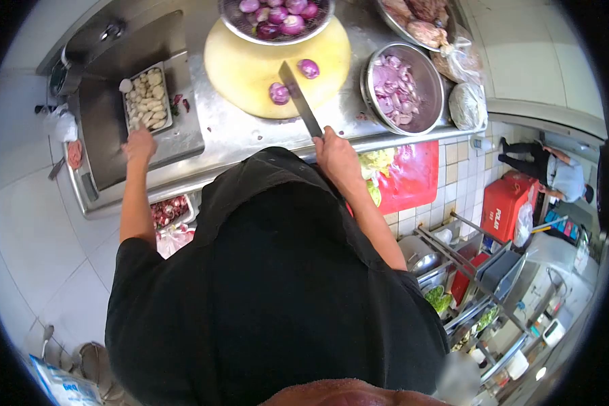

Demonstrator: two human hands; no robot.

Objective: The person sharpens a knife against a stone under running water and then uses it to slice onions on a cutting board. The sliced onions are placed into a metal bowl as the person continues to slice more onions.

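In my right hand (338, 157) is the handle of a kitchen knife (300, 98). Its blade lies over the round yellow cutting board (240, 74), between two peeled purple onions, one on the left (279, 93) and one on the right (308, 68). My left hand (140, 144) is over the sink (183, 142), its fingers curled at the near end of a white tray (168, 111). Pale pieces like garlic cloves (145, 98) fill the tray. A colander (277, 42) of whole purple onions sits at the board's far edge. To the right, a steel bowl (434, 101) contains cut onion.
Raw meat (426, 34) fills a bowl at the far right, beside plastic bags (467, 106). Below the counter edge are a red tray (419, 179) with leafy vegetables and a container of dark red pieces (169, 212). Another person (565, 172) stands near a red cooler (504, 210).
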